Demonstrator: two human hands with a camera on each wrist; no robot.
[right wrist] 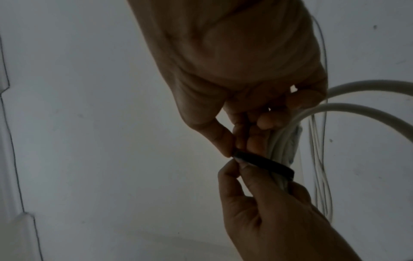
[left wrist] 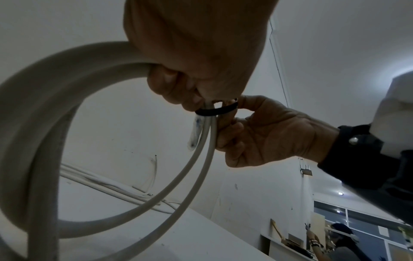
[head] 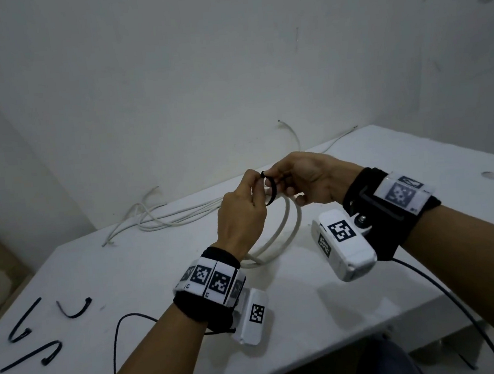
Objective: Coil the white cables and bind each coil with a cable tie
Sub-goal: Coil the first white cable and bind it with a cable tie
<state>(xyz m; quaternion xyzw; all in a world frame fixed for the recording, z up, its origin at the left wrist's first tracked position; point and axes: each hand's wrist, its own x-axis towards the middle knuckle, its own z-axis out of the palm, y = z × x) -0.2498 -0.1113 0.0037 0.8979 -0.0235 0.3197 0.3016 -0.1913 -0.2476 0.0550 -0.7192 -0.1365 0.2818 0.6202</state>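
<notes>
2 hands (head: 239, 217) (head: 308, 181) raised over the surface (head: 156, 256): my left grip and right grip both pinch the black cable tie (head: 271, 189) looped round the white coil (head: 286, 228) (3 spare ties (head: 28, 337) lie left).

- Head view: looks forward and down from above the surface (head: 357, 152), at middling range, towards its far wall edge.
- Left wrist view: close below the cable tie (left wrist: 215, 111), facing upward.
- Right wrist view: equally close, opposite side; both share the cable tie.
</notes>
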